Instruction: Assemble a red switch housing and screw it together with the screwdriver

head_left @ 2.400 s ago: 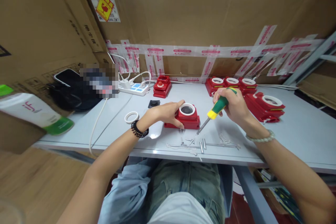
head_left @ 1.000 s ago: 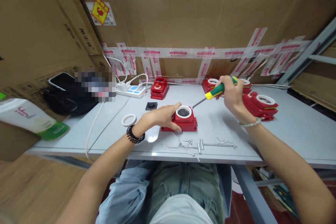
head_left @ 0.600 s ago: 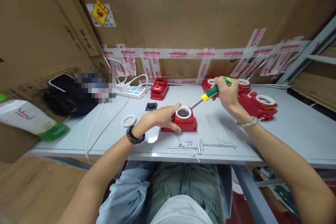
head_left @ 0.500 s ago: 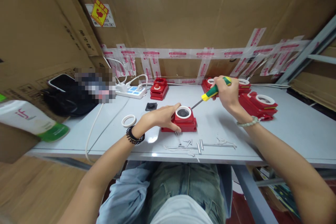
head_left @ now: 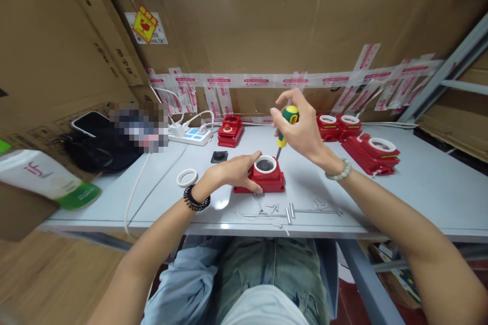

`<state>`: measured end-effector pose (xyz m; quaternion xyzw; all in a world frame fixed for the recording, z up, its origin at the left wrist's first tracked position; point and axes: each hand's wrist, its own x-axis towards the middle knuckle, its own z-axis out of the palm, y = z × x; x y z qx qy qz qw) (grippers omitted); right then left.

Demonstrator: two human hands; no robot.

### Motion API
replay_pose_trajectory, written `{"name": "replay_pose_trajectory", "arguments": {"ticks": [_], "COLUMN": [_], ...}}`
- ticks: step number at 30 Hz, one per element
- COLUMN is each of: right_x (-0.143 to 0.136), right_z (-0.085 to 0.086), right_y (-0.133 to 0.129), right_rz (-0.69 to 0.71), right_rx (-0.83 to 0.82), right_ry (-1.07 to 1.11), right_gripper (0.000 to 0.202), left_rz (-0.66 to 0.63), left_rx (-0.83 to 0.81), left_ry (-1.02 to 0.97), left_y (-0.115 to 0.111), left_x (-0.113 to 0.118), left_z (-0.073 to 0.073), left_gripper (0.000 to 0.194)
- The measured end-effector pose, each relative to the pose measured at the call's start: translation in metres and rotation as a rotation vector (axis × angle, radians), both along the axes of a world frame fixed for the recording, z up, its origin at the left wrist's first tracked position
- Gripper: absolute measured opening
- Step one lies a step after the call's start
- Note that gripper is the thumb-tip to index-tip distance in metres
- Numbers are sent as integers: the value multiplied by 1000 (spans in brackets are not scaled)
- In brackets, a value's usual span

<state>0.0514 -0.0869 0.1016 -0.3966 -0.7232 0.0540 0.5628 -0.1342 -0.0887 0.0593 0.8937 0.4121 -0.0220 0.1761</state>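
My left hand (head_left: pixel 238 170) grips a red box-like housing (head_left: pixel 272 183) on the table, thumb at its front and fingers over its left side. A white ring (head_left: pixel 265 172) surrounds a dark round centre on the housing's top. In my right hand (head_left: pixel 305 129) is a screwdriver (head_left: pixel 282 141) with a green and yellow handle. It stands nearly upright, its tip at the right of the ring; the exact contact point is too small to make out. Several screws and metal pins (head_left: pixel 288 216) lie in front of the housing. A loose white ring (head_left: pixel 186 177) lies to its left.
Behind are a black square part (head_left: pixel 219 157) and a red unit (head_left: pixel 230 132). More red housings (head_left: pixel 371 157) sit at the right. A power strip (head_left: pixel 190 134), black bag (head_left: pixel 99 147) and green-white tube (head_left: pixel 49 177) occupy the left. Cardboard (head_left: pixel 267 20) walls the back.
My right hand has moved left and tipped the screwdriver from a slant to nearly upright over the housing. My left hand stays on the housing.
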Motion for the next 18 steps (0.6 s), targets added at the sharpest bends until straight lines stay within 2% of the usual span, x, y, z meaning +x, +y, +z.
{"name": "replay_pose_trajectory", "arguments": {"ticks": [6,9,12,14,18], "right_x": [-3,8,19,22,22], "right_z": [-1,1,1,0,-4], "right_y": [4,4,2,1,0], "right_rz": [-78,-27,26,-23,-223], "right_rx": [19,-60,-98,-69,-17], "right_ry": [-204,-292,-268,-269,-331], "right_gripper": [22,31,32,31,37], "left_rz": [1,-2,-11,-18,-14], "left_rx": [-5,6,1,-4,-1], "left_ry": [-4,-5,-9,-16,-14], "left_y": [1,3,3,4,3], "left_x": [-1,-1,-1,-2,-2], "left_z": [-2,-3,-4,-4,-3], "left_gripper": [70,69,67,66,66]}}
